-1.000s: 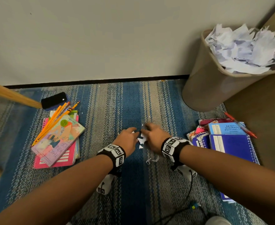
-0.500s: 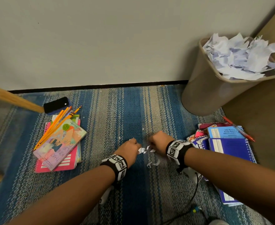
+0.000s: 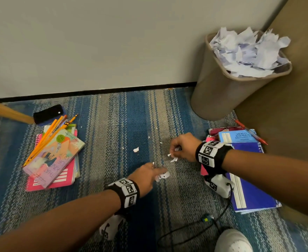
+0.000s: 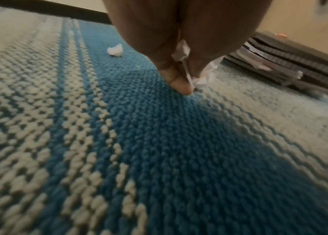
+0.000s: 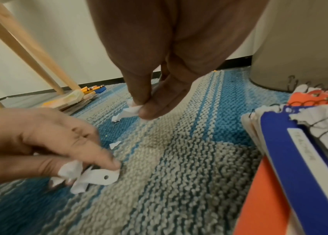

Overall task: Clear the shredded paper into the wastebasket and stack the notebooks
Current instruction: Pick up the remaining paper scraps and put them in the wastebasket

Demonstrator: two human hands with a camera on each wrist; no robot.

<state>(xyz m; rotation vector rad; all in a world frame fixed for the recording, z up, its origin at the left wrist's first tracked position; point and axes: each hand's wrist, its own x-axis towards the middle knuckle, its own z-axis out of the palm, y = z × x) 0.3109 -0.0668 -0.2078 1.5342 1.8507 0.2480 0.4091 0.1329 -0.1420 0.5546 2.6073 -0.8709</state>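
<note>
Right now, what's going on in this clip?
A person is picking bits of shredded paper off a striped rug. The left hand pinches several white scraps low against the rug, and the right hand holds another scrap in its fingertips. A few loose bits remain on the rug. The wastebasket by the wall is already heaped with paper. Notebooks sit in two untidy piles, one at the left and one at the right.

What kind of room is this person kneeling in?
Probably a study or home office corner: a blue striped woven rug, spiral notebooks, yellow pencils, and a tan wastebasket full of torn paper beside a plain wall.
</note>
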